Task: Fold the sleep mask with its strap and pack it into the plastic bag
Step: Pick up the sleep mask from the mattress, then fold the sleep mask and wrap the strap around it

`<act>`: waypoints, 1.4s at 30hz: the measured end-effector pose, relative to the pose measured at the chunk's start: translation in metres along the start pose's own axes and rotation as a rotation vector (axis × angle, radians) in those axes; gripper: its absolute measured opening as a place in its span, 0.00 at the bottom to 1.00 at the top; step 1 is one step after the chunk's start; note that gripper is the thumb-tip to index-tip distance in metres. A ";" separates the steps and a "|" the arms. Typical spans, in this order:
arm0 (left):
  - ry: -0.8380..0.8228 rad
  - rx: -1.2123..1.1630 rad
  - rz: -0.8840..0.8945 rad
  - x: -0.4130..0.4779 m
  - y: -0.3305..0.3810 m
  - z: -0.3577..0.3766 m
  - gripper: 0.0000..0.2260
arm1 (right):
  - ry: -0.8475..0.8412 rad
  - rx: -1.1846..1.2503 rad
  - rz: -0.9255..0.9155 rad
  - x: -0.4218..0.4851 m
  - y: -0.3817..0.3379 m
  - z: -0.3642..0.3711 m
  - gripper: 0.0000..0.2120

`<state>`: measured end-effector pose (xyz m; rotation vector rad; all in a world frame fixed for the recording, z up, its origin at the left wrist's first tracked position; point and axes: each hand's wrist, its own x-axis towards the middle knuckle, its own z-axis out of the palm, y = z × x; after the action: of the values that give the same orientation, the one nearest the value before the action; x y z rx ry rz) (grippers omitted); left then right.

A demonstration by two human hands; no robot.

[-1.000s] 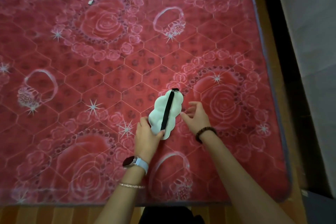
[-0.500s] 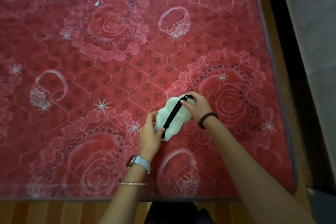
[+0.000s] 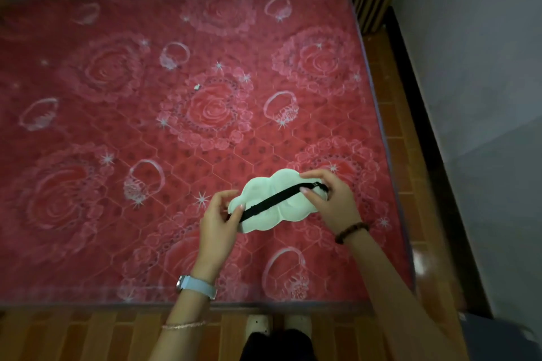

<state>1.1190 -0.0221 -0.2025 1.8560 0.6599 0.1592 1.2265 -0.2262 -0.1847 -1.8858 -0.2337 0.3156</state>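
On the big red flowery mattress (image 3: 117, 184), which stretches wide to the left and far, the left hand (image 3: 218, 223) and right hand (image 3: 334, 202) each pinch one end of the white cloud-shaped sleep mask (image 3: 264, 193) with its black strap (image 3: 272, 201), close to the near right edge.

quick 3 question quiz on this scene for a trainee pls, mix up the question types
1. True or false: the sleep mask is already folded in half.
2. What do the left hand and right hand hold? A) the two ends of the mask B) a plastic bag C) nothing
3. Fill in: the watch sits on the ___ wrist.

Key: 1 false, it lies spread out between the hands; 2 A; 3 left.
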 end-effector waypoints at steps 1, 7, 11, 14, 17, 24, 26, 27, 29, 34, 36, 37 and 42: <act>0.008 -0.011 0.003 -0.006 0.012 -0.010 0.09 | -0.003 0.000 -0.022 -0.008 -0.015 -0.005 0.09; 0.047 -0.059 0.023 -0.048 0.068 -0.056 0.09 | -0.021 0.054 -0.056 -0.059 -0.079 -0.024 0.08; 0.064 -0.055 0.025 -0.074 0.090 -0.077 0.05 | -0.031 0.075 -0.059 -0.089 -0.105 -0.029 0.07; 0.072 -0.042 0.037 -0.088 0.102 -0.090 0.03 | -0.008 0.120 -0.037 -0.106 -0.119 -0.033 0.05; 0.076 -0.036 0.059 -0.100 0.108 -0.104 0.02 | 0.027 0.145 0.000 -0.118 -0.132 -0.035 0.05; 0.101 -0.146 0.063 -0.123 0.124 -0.127 0.04 | 0.016 0.200 0.007 -0.137 -0.160 -0.036 0.04; 0.082 -0.179 0.069 -0.130 0.131 -0.131 0.04 | 0.035 0.216 -0.009 -0.140 -0.168 -0.036 0.05; 0.064 -0.190 0.068 -0.133 0.135 -0.132 0.02 | 0.053 0.231 -0.015 -0.141 -0.172 -0.035 0.05; 0.032 -0.183 0.077 -0.139 0.143 -0.133 0.02 | 0.083 0.267 -0.024 -0.145 -0.180 -0.034 0.05; 0.079 -0.127 0.138 -0.148 0.158 -0.132 0.05 | 0.050 0.255 -0.129 -0.154 -0.199 -0.028 0.08; 0.087 -0.114 0.134 -0.149 0.162 -0.131 0.05 | 0.069 0.114 -0.223 -0.158 -0.205 -0.024 0.10; 0.079 -0.111 0.134 -0.149 0.164 -0.130 0.05 | 0.093 0.024 -0.271 -0.159 -0.208 -0.022 0.11; -0.023 -0.162 0.101 -0.153 0.174 -0.121 0.08 | 0.107 -0.167 -0.392 -0.162 -0.221 -0.015 0.12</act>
<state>1.0042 -0.0421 0.0322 1.7326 0.5226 0.2497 1.0774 -0.2176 0.0450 -1.9629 -0.5612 -0.0734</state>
